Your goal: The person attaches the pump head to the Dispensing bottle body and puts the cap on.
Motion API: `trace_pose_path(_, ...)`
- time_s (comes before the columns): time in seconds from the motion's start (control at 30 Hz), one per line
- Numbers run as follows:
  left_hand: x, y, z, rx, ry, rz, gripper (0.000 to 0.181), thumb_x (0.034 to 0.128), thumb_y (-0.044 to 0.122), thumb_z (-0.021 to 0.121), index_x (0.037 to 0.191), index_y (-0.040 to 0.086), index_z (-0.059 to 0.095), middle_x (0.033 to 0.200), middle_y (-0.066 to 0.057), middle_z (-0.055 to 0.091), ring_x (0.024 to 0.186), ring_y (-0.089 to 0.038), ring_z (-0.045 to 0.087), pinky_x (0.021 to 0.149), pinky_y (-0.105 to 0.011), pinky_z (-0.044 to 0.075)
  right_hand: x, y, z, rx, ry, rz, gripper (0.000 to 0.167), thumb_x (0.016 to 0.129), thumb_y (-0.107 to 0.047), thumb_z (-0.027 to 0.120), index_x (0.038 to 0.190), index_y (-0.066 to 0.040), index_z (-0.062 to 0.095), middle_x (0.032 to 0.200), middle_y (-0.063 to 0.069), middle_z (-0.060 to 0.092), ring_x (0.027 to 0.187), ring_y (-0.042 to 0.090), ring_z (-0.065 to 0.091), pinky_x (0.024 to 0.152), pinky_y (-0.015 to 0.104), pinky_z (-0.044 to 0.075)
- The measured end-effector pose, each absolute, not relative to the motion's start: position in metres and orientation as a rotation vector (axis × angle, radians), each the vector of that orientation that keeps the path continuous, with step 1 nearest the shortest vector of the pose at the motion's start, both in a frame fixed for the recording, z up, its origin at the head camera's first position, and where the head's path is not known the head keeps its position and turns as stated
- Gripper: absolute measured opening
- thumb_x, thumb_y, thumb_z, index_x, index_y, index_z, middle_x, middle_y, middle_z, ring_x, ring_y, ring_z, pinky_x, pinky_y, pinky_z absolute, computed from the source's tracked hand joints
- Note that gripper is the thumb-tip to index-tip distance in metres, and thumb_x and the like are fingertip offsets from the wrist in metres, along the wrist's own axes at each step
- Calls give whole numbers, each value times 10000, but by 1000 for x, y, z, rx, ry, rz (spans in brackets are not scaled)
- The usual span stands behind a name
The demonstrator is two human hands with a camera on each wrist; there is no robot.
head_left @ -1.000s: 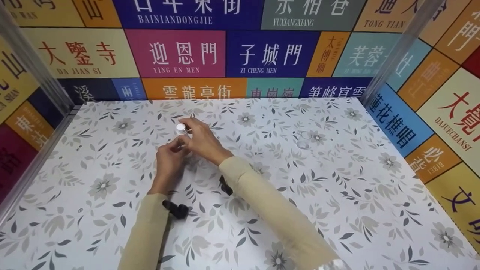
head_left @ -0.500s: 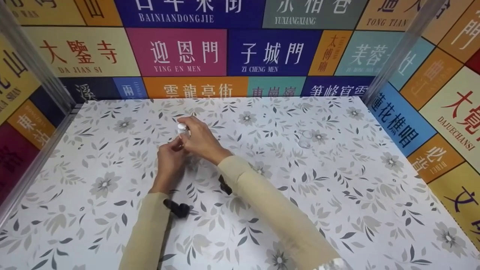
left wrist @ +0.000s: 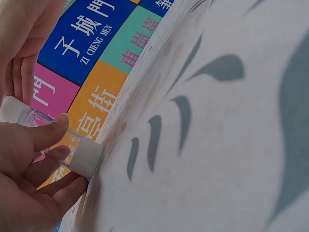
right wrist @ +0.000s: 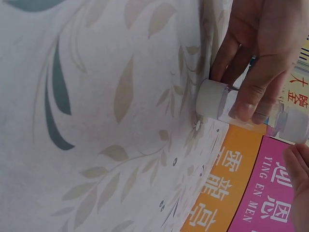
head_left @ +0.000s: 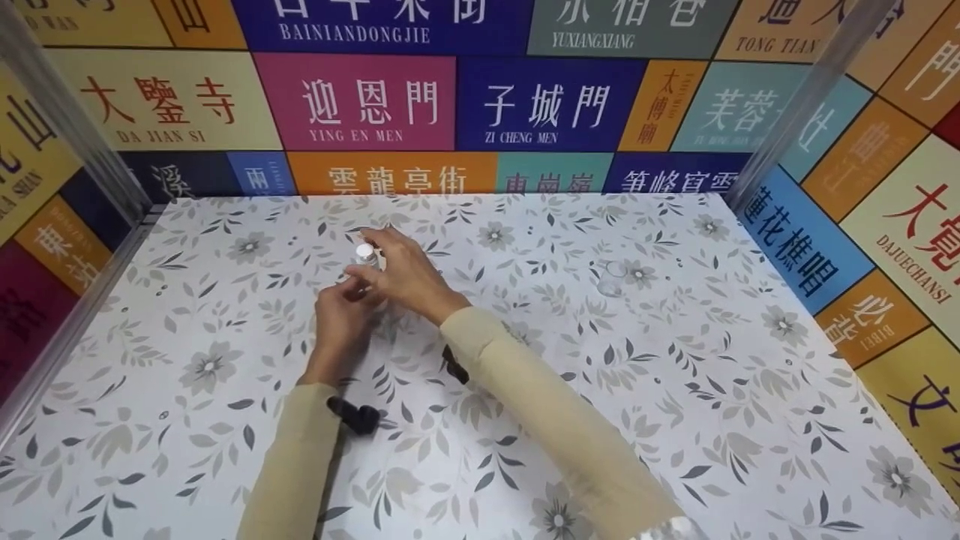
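A small clear bottle with a white cap (head_left: 365,252) stands about upright at the left of the table's middle. My left hand (head_left: 345,315) grips its body. In the left wrist view the left hand's thumb and fingers (left wrist: 48,135) hold it above its white base (left wrist: 87,157). My right hand (head_left: 409,274) is spread around the cap, with a gap showing beside it. In the right wrist view its fingertips (right wrist: 297,162) lie at the cap's edge (right wrist: 294,126). I cannot tell whether the base touches the table.
A small transparent round vessel (head_left: 610,281) stands on the right half of the table. The table (head_left: 525,427) has a white cover with grey leaves and flowers. Panels with coloured signs (head_left: 360,105) rise at the back and sides, with clear corner posts (head_left: 780,112).
The right hand's thumb and forefinger have spread apart and shifted slightly around the cap. The left hand has kept its hold on the bottle. The transparent vessel has stayed in place.
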State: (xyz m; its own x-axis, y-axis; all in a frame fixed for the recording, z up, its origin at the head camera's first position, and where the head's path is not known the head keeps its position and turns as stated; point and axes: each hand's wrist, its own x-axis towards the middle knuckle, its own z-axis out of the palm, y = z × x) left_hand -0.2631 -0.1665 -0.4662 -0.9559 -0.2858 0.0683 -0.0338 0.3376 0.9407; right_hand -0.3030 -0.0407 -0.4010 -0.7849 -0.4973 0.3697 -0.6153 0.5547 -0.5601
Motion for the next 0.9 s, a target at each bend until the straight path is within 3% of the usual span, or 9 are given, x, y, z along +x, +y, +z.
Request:
trace_pose_path(0.17, -264, -167, -468, 278, -2339, -1731, 435, 899, 135, 725, 1325, 111, 640, 1256, -134, 708, 1075, -227, 709, 770, -164, 553, -303, -41, -399, 969, -2587, 1074, 493, 944, -217, 638, 1411, -85, 552, 1345, 78, 648, 1262, 210, 598, 1110, 270, 444)
trace_pose_path(0.4, -266, -168, -474, 194, -2274, -1668, 271, 874, -5, 700, 1141, -37, 726, 1097, -251, 734, 1049, -325, 718, 707, -86, 520, -302, -41, -405, 1007, -2550, 1147, 416, 920, -81, 602, 1336, -73, 619, 1291, 77, 670, 1147, 197, 651, 999, 221, 501)
trace_pose_path(0.9, -266, -168, -469, 226, -2309, -1728, 341, 887, 41, 710, 1227, 22, 697, 1176, -198, 728, 1019, -246, 712, 757, -138, 545, -307, -39, -408, 977, -2500, 1263, 373, 905, -92, 699, 1269, -31, 643, 1184, 92, 701, 1043, 181, 668, 933, 242, 551)
